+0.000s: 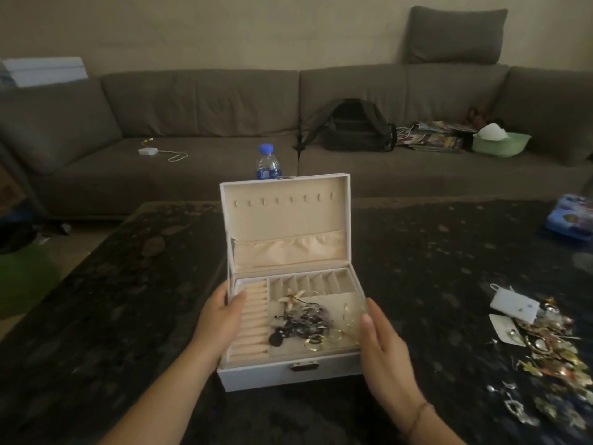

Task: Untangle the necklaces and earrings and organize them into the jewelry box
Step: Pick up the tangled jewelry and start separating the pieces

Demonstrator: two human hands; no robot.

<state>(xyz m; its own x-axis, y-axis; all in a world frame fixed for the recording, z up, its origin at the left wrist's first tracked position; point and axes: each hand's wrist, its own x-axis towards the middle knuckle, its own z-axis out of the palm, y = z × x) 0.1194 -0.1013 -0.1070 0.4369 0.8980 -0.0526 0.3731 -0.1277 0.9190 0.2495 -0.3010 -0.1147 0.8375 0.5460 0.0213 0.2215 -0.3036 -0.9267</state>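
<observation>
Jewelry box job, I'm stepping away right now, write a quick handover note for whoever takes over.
Left hand grips the left edge of the open jewelry box, thumb over the rim. Right hand is open, fingers straight beside the right wall.
In the tray: a tangled clump of jewelry, not sorted into slots. Lid hooks and ring rolls are empty.
On the table, right: a loose pile of earrings and pieces, some on cards.
Left: untangle the clump, sort everything.
</observation>
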